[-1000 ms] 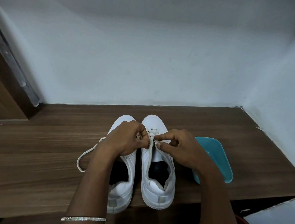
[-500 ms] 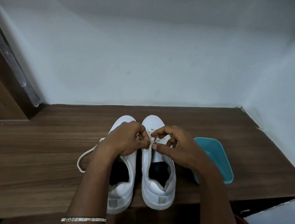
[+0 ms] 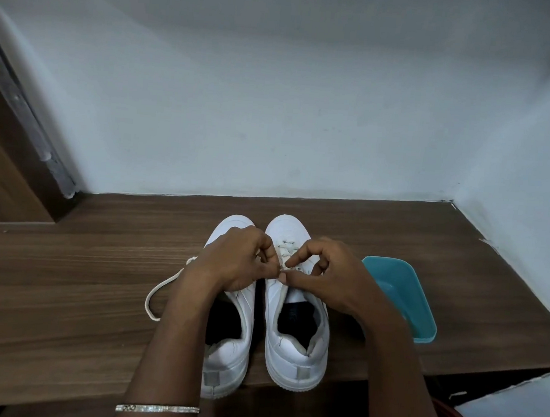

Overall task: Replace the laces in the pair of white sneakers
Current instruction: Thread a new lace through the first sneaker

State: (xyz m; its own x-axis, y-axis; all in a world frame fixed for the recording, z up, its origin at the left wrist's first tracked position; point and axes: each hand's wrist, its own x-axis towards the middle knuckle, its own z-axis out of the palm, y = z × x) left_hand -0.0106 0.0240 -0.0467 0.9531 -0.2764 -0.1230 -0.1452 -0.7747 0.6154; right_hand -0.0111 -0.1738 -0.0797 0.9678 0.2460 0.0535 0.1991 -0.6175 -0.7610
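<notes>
— Since the table [image 3: 64, 274] is the widest thing here, where is there room on it?

— Mostly to the left, where the wood is bare out to the door frame. The back and right are closed in by the wall [image 3: 306, 128]. The near edge is close: both heels sit just by it.

— And the shoes?

— They stand side by side in the middle, toes to the wall. The left shoe [image 3: 227, 362] is partly under a wrist. The right shoe [image 3: 298, 358] is the one being worked on. A teal tub [image 3: 402, 294] lies just right of it, near the right forearm.

— What are the hands doing?

— The left hand [image 3: 233, 261] is curled tight, its fingertips nipping the lace at the right shoe's eyelets. The right hand [image 3: 324, 278] meets it there, thumb and forefinger pinched on the same strand, the other fingers arched up.

— So which step is it?

— Threading, I'd judge. Only the lowest rows are crossed and the upper eyelets look bare.

— And the next move?

— Probably feeding the tip through the next hole and drawing the slack out sideways. The lace [image 3: 171, 278] loops loose to the left, so pulling that way is free. A pull to the right could knock the tub.
</notes>
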